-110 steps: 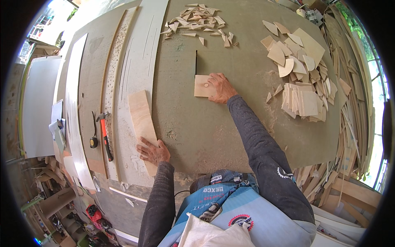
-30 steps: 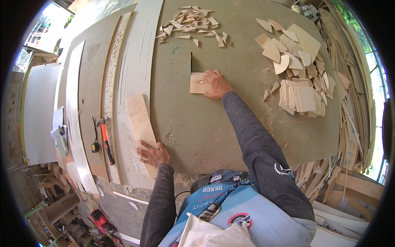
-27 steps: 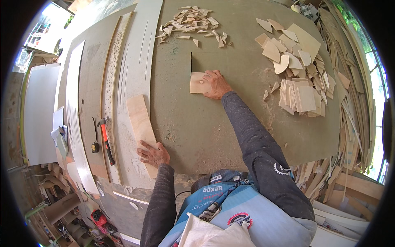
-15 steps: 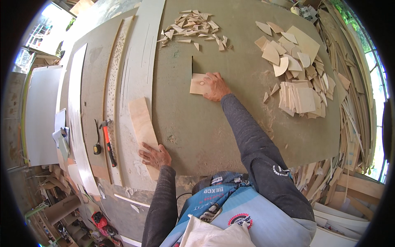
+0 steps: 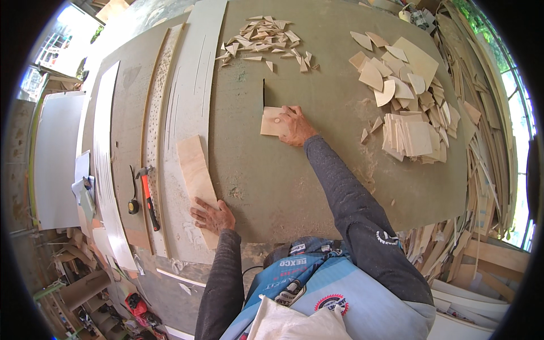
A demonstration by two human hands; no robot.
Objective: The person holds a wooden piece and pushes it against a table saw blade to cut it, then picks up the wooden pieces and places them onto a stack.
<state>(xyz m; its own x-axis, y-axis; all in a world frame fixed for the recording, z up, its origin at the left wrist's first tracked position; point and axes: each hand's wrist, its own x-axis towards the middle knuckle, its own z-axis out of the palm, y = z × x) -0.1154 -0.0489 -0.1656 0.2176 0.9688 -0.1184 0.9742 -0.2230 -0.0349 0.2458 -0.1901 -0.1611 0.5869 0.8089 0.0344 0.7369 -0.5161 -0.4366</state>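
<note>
My right hand (image 5: 297, 126) grips a small pale plywood piece (image 5: 270, 121) with a round knot in it, thumb and fingers bent over its right end. Just beyond the piece, a thin dark upright blade or slot (image 5: 263, 93) lines up with its left edge on the brown tabletop (image 5: 317, 187). My left hand (image 5: 214, 215) lies with fingers spread across the lower part of a long plywood strip (image 5: 194, 161). That strip rests slanted, over the edge of a pale board (image 5: 190, 96).
Small wooden wedges (image 5: 262, 37) are heaped at the far side. Quarter-round and square plywood pieces (image 5: 408, 136) pile up on the right. A claw hammer (image 5: 148, 198) and a tape measure (image 5: 133, 206) lie at left. Offcuts (image 5: 481, 113) stack beyond the right edge.
My right hand has drawn the small plywood piece slightly toward me, leaving a bit more of the dark line beyond it in sight. My left hand stays on the strip.
</note>
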